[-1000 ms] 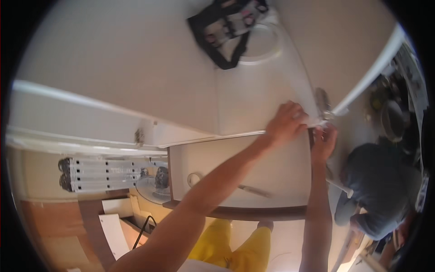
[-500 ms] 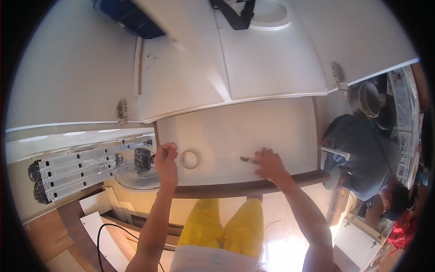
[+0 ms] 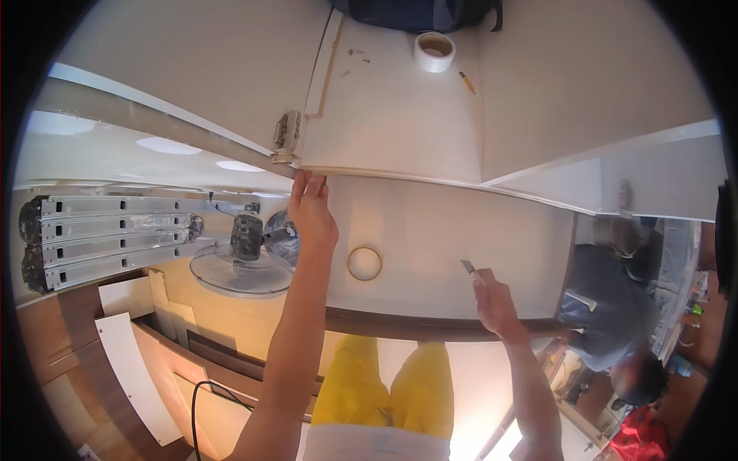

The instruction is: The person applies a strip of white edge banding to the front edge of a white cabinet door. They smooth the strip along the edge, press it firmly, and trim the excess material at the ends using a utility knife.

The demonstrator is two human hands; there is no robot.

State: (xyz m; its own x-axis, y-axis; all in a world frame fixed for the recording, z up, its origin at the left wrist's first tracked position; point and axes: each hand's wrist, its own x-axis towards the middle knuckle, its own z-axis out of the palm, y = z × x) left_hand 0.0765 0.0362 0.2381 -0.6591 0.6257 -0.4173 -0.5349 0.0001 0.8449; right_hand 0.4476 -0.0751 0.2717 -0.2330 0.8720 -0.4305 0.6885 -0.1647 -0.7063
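My right hand [image 3: 496,303] holds a utility knife [image 3: 470,269], its blade angled up and left over a pale panel with brown edges [image 3: 430,288]. My left hand [image 3: 314,211] is raised to the panel's far left corner, fingers bunched against the front edge of a white cabinet [image 3: 392,115]. Whatever the left fingertips may pinch is too small to make out. Between the hands, a ring-shaped roll of tape [image 3: 364,277] lies flat on the panel.
Inside the cabinet are a thick white tape roll [image 3: 424,58], a small yellow-orange tool [image 3: 467,82] and a dark bag [image 3: 415,14]. A metal hinge [image 3: 287,134] juts out near my left hand. At left are a fan [image 3: 242,269] and folded ladder [image 3: 115,230]; a person [image 3: 615,300] bends at right.
My view has shifted, bringing the cabinet interior into sight. My left hand has moved up to the cabinet edge. My right hand has lifted the knife, which lay low by the panel.
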